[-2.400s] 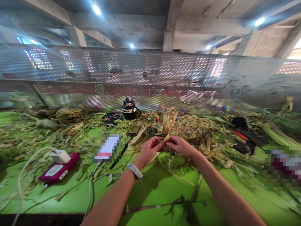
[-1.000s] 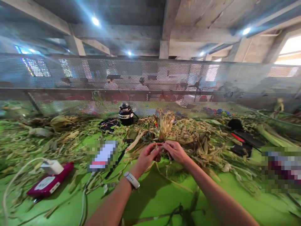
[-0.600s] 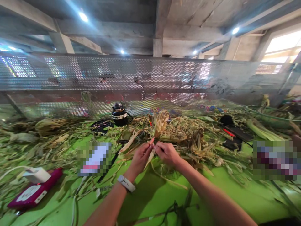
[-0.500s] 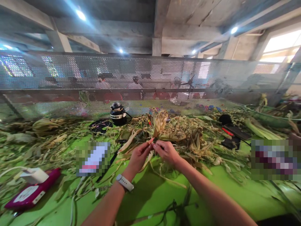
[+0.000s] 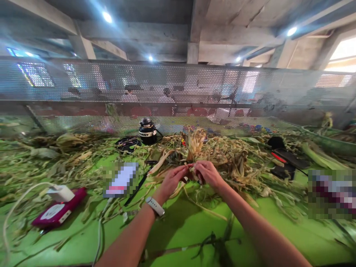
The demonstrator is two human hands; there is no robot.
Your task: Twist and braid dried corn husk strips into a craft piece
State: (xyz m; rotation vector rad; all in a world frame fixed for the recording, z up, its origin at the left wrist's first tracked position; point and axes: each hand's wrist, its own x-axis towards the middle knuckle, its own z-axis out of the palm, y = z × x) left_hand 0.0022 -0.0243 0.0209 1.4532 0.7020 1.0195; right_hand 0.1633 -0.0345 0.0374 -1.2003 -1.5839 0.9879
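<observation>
My left hand (image 5: pixel 174 180), with a pale watch (image 5: pixel 155 206) on its wrist, is closed, fingertips pressed together near the middle of the green table (image 5: pixel 178 226). Touching or nearly touching it, my right hand (image 5: pixel 208 173) has its fingers curled inward. Something small and pale shows between the fingertips, too small to name. Just beyond the hands stands an upright bunch of dried husks (image 5: pixel 196 142), with a heap of dry leaves (image 5: pixel 236 161) around it. Thin stalks lie under and in front of the hands.
A black jar (image 5: pixel 148 131) stands before the perforated metal screen (image 5: pixel 172 83). At left lie a blurred-out phone (image 5: pixel 122 180) and a magenta power strip (image 5: pixel 59 212) with a charger. Dark objects (image 5: pixel 289 157) and a green basket (image 5: pixel 330 141) are at right. People sit behind the screen.
The view has shifted left, so the scene stands further right. My left fingers have straightened somewhat, and the pinkish tip seen above them is no longer visible. My right hand has curled more.
</observation>
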